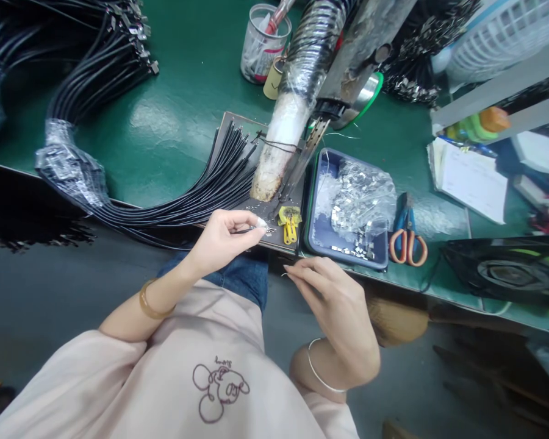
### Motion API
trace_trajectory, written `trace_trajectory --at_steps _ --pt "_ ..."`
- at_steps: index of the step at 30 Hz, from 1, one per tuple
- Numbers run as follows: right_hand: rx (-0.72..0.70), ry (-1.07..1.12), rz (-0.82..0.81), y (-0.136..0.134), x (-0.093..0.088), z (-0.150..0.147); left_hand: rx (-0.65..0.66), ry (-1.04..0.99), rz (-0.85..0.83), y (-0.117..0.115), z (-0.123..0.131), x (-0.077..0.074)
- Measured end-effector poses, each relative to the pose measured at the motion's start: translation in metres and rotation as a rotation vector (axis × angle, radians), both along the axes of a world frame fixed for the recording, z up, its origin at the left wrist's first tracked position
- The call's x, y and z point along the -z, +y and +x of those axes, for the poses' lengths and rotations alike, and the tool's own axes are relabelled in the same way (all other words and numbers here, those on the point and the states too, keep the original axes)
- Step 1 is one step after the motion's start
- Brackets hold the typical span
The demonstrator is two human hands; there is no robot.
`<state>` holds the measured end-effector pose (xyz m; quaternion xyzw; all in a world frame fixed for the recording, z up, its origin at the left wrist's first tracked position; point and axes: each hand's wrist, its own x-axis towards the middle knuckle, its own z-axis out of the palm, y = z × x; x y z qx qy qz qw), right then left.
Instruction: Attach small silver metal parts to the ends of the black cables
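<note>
My left hand (pixel 226 239) is closed in a pinch on the end of a thin black cable (pixel 256 229) with a small metal piece at its tip, held over the front edge of a dark plate (pixel 238 125). My right hand (pixel 333 299) hovers below the table edge, fingers pressed together on a fine wire (pixel 287 274). A fan of black cables (pixel 210 183) runs from the plate to the left. A soldering tool wrapped in tape (pixel 283 140) slants down toward the plate. A yellow clip (pixel 290 222) lies beside my left fingertips.
A blue tray (pixel 318 244) holds a bag of small metal parts (pixel 361 195). Orange-handled scissors (pixel 408 238) lie right of it. A clear cup (pixel 263 42) stands at the back. Bundled black cables (pixel 73 73) fill the left of the green table (pixel 174 122). A black fan (pixel 507 271) sits at right.
</note>
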<state>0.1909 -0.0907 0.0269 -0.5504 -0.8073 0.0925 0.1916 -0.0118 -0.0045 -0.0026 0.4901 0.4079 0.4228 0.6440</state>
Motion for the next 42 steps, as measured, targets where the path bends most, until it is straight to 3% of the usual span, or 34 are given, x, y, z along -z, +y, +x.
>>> trace_trajectory --at_steps 6,12,18,22,27,30,34,37,42 --pt "0.094 0.127 0.024 0.004 -0.001 -0.008 -0.024 0.016 0.034 -0.001 0.002 0.0" --pt "0.32 0.49 0.288 0.01 0.003 -0.031 -0.056 0.032 0.006 -0.001 0.005 -0.002" --pt "0.333 0.556 0.349 0.021 0.017 -0.047 -0.117 0.077 0.051 -0.002 0.007 0.0" --pt "0.348 0.597 0.267 0.019 0.02 -0.049 -0.129 0.103 0.086 -0.002 0.01 -0.001" --pt "0.257 0.826 -0.013 0.013 0.017 -0.042 -0.135 0.106 0.054 -0.003 0.011 0.0" --pt "0.231 0.835 -0.102 0.014 0.018 -0.041 -0.139 0.116 0.049 -0.003 0.011 0.001" --pt "0.337 0.677 0.189 0.023 0.026 -0.045 -0.155 0.108 0.051 -0.003 0.012 0.001" --pt "0.301 0.548 0.39 0.033 0.031 -0.05 -0.159 0.115 0.059 -0.003 0.013 0.0" --pt "0.246 0.45 0.467 0.046 0.034 -0.056 -0.178 0.164 0.11 -0.002 0.014 0.0"
